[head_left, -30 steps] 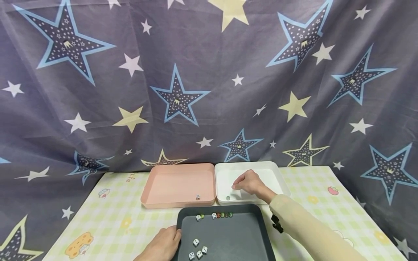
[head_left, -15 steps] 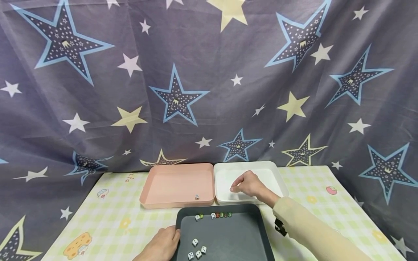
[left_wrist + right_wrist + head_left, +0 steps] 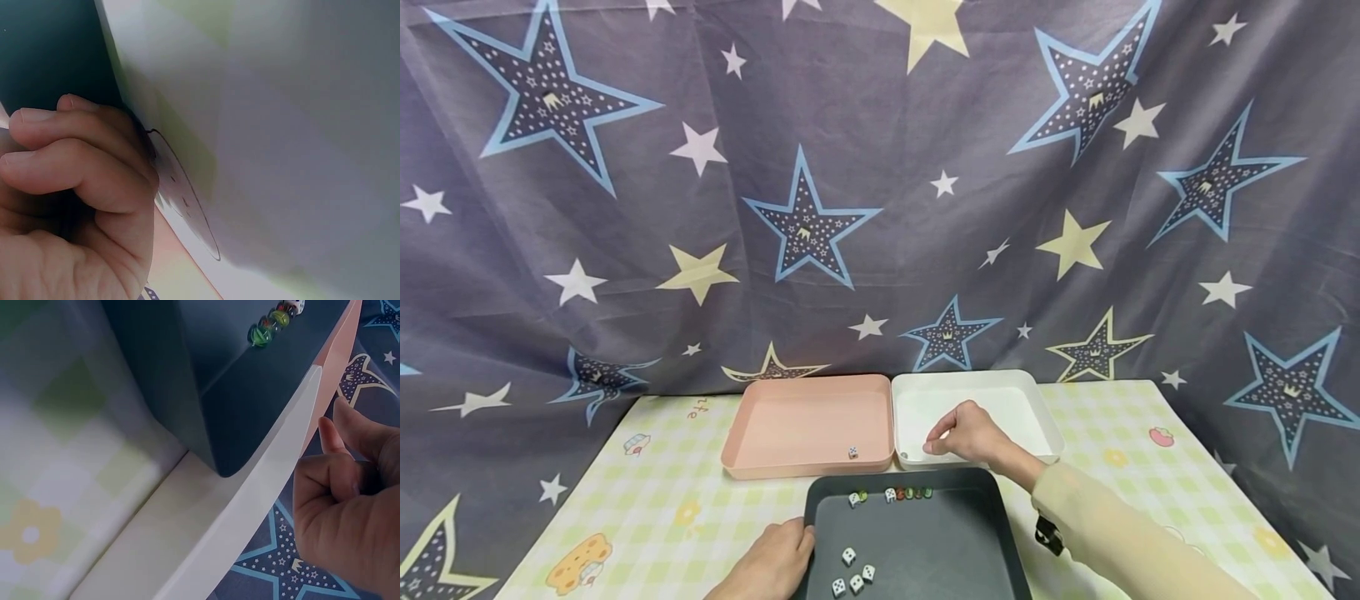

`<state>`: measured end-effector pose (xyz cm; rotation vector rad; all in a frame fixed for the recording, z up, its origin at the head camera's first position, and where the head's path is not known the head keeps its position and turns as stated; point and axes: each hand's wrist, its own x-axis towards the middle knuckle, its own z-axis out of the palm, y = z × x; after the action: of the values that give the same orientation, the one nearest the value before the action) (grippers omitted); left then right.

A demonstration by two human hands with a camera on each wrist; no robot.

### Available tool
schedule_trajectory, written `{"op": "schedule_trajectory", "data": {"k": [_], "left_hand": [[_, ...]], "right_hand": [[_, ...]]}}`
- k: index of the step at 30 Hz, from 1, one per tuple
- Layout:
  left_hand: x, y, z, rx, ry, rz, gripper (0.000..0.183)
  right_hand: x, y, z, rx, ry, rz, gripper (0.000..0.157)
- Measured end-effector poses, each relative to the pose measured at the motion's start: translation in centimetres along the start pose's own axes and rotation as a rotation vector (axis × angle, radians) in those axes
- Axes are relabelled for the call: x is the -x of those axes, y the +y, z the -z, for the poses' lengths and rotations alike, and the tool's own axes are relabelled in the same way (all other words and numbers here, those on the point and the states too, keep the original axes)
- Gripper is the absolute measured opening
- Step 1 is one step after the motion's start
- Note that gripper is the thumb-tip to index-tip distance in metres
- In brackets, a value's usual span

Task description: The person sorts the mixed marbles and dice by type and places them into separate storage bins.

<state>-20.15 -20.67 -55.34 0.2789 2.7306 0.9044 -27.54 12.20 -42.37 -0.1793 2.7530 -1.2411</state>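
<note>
My left hand [image 3: 767,562] grips the left rim of a dark grey tray [image 3: 917,554]; in the left wrist view its fingers [image 3: 106,181] curl beside the tray's dark wall. My right hand [image 3: 970,433] is low over the front of a white tray [image 3: 1045,417], thumb and forefinger extended and the other fingers bent. A small marble [image 3: 905,455] lies in the white tray just left of those fingertips. Nothing shows between the fingertips in the right wrist view. Inside the grey tray are several white dice [image 3: 848,557] and a row of coloured glass marbles [image 3: 261,335] along the far wall.
A pink tray [image 3: 812,421] holding one white die [image 3: 853,453] stands against the white tray's left side. All three trays sit on a checked tablecloth [image 3: 662,500]. A star-patterned curtain [image 3: 865,208] hangs behind the table.
My right hand has shifted slightly left and toward me within the white tray. The marble near it shows farther left than one second ago. My left hand stays on the grey tray.
</note>
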Motion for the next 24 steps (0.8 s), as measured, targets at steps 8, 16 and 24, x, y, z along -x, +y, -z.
{"op": "schedule_trajectory", "data": {"k": [8, 16, 24], "left_hand": [[-0.3, -0.4, -0.1, -0.008, 0.013, -0.022, 0.04], [1.6, 3.0, 1.4, -0.011, 0.01, 0.016, 0.04], [1.8, 3.3, 1.4, -0.003, 0.031, 0.0, 0.037]], "right_hand": [[0.7, -0.4, -0.1, 0.03, -0.009, 0.015, 0.009], [1.4, -0.3, -0.5, 0.019, -0.041, 0.031, 0.008], [2.0, -0.3, -0.6, 0.042, -0.047, 0.038, 0.011]]}}
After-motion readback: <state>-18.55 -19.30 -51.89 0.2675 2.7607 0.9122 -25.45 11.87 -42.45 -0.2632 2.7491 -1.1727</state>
